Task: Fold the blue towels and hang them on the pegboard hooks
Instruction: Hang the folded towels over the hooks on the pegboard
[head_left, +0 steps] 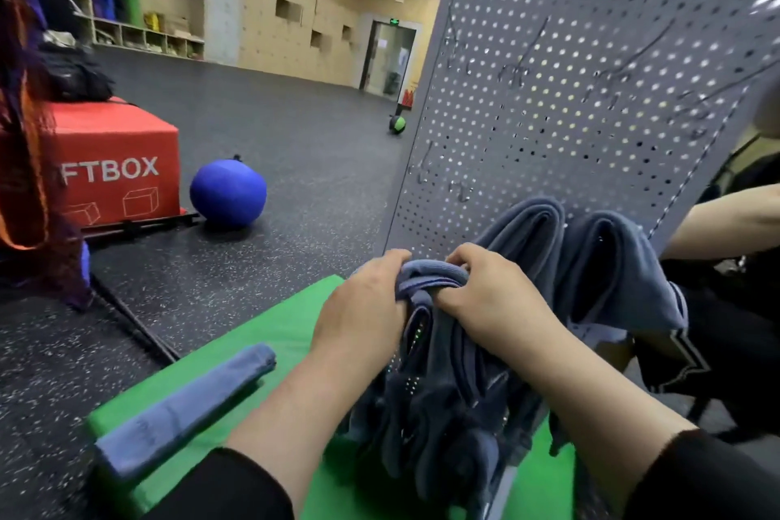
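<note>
Both our hands grip the same blue towel (pixel 434 279) at its folded top: our left hand (pixel 363 308) has its fingers curled over the fold from the left, and our right hand (pixel 494 296) has its fingers curled over it from the right, knuckles nearly touching, so neither hand is free. From that bunched top the towel hangs down in dark folds between our forearms, in front of the lower part of the grey pegboard (pixel 591 76). Whether the fold already sits on a hook we cannot tell, since our hands cover that spot

Just beyond our right hand two more folded towels (pixel 599 262) hang side by side against the pegboard, draped over their tops. Higher on the board several bare wire hooks (pixel 519 72) stick out, blurred

Below our arms lies a green mat (pixel 295 321), and a rolled blue towel (pixel 185 405) rests along its left edge, slanting from the near left corner toward the middle

Out on the dark speckled floor (pixel 295 131) a blue ball (pixel 228 192) sits beside a red box (pixel 114 165) lettered FTBOX, and a small green ball (pixel 397 124) lies farther off near the pegboard's left edge. At the right edge of view another person's bare arm (pixel 734 220) reaches in behind the board
</note>
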`<control>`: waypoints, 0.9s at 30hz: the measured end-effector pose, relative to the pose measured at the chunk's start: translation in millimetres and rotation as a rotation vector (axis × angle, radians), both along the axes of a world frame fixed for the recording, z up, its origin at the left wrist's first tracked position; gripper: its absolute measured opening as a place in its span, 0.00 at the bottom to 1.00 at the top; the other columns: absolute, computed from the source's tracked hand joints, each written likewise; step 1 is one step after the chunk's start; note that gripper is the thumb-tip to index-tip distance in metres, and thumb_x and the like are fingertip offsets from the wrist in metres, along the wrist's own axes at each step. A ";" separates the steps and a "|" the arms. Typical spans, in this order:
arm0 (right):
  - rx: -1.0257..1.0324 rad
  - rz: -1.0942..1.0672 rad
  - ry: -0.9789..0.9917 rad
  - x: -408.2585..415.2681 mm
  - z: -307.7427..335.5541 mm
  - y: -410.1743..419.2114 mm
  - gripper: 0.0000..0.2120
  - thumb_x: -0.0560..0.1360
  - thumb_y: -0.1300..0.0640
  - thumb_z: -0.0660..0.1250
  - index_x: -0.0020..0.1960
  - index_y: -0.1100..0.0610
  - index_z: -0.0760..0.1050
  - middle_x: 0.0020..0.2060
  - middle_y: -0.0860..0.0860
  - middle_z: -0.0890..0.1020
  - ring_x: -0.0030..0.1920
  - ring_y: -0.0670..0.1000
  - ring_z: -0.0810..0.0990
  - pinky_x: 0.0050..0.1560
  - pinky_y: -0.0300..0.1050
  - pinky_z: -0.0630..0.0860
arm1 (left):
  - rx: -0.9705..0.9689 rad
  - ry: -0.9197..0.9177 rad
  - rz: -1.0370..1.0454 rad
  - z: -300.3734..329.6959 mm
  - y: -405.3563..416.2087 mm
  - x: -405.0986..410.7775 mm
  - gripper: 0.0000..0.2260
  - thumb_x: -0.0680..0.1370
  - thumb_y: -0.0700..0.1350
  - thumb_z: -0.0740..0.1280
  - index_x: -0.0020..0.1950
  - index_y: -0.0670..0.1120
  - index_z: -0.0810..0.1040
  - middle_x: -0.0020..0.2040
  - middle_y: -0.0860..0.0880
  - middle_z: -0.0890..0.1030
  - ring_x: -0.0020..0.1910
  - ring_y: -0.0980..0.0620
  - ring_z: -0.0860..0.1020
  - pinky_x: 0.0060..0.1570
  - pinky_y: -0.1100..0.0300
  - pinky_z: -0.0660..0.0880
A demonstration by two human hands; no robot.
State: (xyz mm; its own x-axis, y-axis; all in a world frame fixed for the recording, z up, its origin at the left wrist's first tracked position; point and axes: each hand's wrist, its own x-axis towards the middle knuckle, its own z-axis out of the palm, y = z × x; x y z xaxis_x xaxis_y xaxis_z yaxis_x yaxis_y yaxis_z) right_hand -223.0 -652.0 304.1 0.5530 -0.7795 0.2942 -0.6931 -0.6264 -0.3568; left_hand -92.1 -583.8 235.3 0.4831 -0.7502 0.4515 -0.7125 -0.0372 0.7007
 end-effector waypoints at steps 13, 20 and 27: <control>0.008 0.054 -0.531 13.8 7.1 -14.6 0.09 0.76 0.61 0.66 0.46 0.48 0.80 0.34 0.44 0.82 0.35 0.42 0.77 0.35 0.34 0.71 | -0.326 0.073 -0.122 8.7 -10.3 44.4 0.25 0.73 0.38 0.62 0.68 0.53 0.77 0.60 0.55 0.82 0.60 0.54 0.79 0.63 0.58 0.73; -0.059 0.030 -0.848 25.8 34.3 -40.0 0.10 0.77 0.63 0.66 0.52 0.50 0.82 0.35 0.42 0.81 0.33 0.37 0.74 0.38 0.32 0.71 | -0.417 0.196 -0.138 70.6 -51.1 40.5 0.15 0.77 0.37 0.65 0.57 0.55 0.80 0.44 0.58 0.82 0.42 0.58 0.78 0.44 0.65 0.74; -0.024 -0.106 -0.866 45.2 52.2 -81.2 0.15 0.78 0.63 0.59 0.56 0.51 0.81 0.37 0.47 0.80 0.31 0.44 0.71 0.33 0.38 0.68 | -0.405 0.222 -0.137 95.9 -106.9 45.5 0.16 0.77 0.36 0.65 0.59 0.52 0.83 0.44 0.60 0.82 0.44 0.62 0.79 0.44 0.72 0.73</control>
State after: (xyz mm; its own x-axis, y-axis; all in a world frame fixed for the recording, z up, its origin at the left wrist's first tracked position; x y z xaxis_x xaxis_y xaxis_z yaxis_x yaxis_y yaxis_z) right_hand -177.8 -733.2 356.3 0.0522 -0.8020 0.5950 -0.2389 -0.5886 -0.7723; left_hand -46.7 -690.7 331.2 0.5097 -0.5985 0.6180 -0.5237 0.3540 0.7749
